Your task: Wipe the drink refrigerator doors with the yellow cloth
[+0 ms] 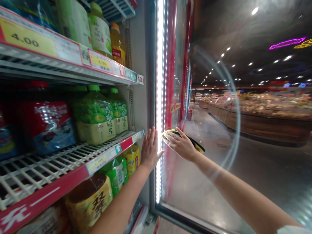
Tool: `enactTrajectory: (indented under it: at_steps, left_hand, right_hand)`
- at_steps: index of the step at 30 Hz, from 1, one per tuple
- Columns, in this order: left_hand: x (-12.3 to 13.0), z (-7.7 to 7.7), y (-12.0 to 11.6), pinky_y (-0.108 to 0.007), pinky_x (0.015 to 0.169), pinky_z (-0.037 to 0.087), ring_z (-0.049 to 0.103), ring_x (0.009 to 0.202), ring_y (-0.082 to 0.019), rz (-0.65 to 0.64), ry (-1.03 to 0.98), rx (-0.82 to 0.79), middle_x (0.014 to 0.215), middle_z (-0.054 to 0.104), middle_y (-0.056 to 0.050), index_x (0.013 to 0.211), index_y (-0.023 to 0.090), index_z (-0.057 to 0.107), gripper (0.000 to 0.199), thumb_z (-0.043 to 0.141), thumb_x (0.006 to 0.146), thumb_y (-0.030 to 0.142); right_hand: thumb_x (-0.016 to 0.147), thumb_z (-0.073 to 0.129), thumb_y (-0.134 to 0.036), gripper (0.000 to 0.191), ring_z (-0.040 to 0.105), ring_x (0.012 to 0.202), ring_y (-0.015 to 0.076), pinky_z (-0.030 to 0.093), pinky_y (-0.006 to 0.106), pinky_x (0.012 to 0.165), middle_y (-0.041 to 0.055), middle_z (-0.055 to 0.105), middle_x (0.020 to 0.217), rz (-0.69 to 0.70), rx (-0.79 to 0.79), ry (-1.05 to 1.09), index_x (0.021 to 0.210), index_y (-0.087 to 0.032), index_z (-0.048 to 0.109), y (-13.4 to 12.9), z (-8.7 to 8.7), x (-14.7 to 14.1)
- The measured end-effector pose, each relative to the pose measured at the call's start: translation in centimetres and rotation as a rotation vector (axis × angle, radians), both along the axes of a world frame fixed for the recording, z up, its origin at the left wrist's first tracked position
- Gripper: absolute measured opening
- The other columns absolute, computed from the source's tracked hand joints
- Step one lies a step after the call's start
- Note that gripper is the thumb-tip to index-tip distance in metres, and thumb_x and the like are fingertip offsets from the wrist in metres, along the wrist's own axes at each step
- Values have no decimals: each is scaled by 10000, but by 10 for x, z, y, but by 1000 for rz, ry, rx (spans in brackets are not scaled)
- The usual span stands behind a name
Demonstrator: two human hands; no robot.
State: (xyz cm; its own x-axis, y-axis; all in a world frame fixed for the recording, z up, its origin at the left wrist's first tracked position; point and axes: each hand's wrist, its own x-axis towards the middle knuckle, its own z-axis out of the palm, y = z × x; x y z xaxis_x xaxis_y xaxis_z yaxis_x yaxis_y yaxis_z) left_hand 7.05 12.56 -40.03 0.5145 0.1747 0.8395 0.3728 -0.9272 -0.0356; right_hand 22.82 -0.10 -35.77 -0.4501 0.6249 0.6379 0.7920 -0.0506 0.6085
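Observation:
My left hand (150, 149) rests with its fingers stretched up against the inner edge of the cooler's door frame, beside the bright LED strip (159, 97). It holds nothing. My right hand (181, 144) lies over a yellow and black cloth (198, 147), pressing it flat to the glass door (207, 182) just right of the strip. The fingers point left, and the cloth sticks out past the wrist side. A wide, pale curved streak (236, 113) shows on the glass to the right of my hand.
Wire shelves on my left hold drink bottles, among them green tea bottles (97, 117) and a red-labelled pack (51, 123). A price rail (104, 159) edges the middle shelf near my left forearm. Through the glass appear a shop floor and a long produce stand (258, 120).

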Motion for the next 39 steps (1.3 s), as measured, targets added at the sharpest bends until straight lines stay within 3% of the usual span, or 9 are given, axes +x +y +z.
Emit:
enactTrajectory:
  at_steps: [4,10,17,23,26,30,34,37,39]
  left_hand:
    - [5,-3,-1,-568,1233,310,184,1570,-381,1,-9,10,1684,212,-256,1625,167,-152,1264,811,817,300]
    - [13,-9,-4,-563,1240,293,165,1576,-362,5,-24,12,1693,190,-239,1610,195,-208,1308,821,810,313]
    - [15,-8,-15,-551,1262,247,111,1587,-336,14,6,14,1706,142,-220,1616,180,-188,1270,798,829,331]
    - [31,-4,-25,-515,1278,225,117,1590,-313,37,49,28,1703,170,-203,1615,161,-187,1243,772,851,365]
    - [38,-3,-30,-518,1278,225,144,1587,-320,12,51,55,1699,189,-206,1617,149,-177,1243,772,850,390]
    - [48,1,-40,-519,1259,281,172,1579,-336,-36,21,76,1691,227,-213,1624,135,-148,1231,768,849,406]
    - [60,0,-47,-526,1253,301,170,1579,-339,-82,-4,97,1694,217,-223,1632,130,-112,1174,730,875,438]
    - [65,-2,-48,-553,1249,299,163,1578,-354,-102,-8,80,1695,195,-237,1635,130,-98,1166,713,878,491]
    - [66,-3,-48,-563,1249,294,147,1581,-351,-129,-10,66,1700,185,-227,1638,147,-89,1136,688,892,510]
  right_hand:
    - [1014,515,-141,489,490,1443,236,222,575,1288,71,529,1557,-72,128,95,1485,-273,529,3,10,-1]
    - [1032,479,-164,412,507,1424,205,149,518,1315,59,562,1531,-78,78,-37,1428,-222,574,-23,-16,6]
    - [1018,486,-145,496,461,1463,225,168,505,1300,81,512,1570,-160,257,141,1504,-238,502,-26,3,10]
    - [1010,508,-192,541,450,1471,233,96,513,1310,83,498,1581,-151,159,95,1546,-246,452,-58,-22,14]
    - [1013,474,-131,547,438,1481,224,108,513,1308,63,539,1551,-151,283,153,1541,-272,458,-74,-12,26]
    - [1013,477,-115,492,429,1491,225,251,477,1276,78,607,1484,-58,484,271,1483,-251,535,-60,11,28]
    - [1023,503,-162,450,498,1438,193,196,452,1298,57,631,1460,-37,323,177,1461,-252,556,-61,-3,23]
    - [1022,506,-202,478,474,1454,196,99,480,1313,54,552,1539,-105,171,127,1495,-271,517,-94,-20,32]
    - [1018,503,-192,508,460,1465,198,80,499,1311,51,547,1544,-152,218,141,1515,-294,490,-115,-19,43]
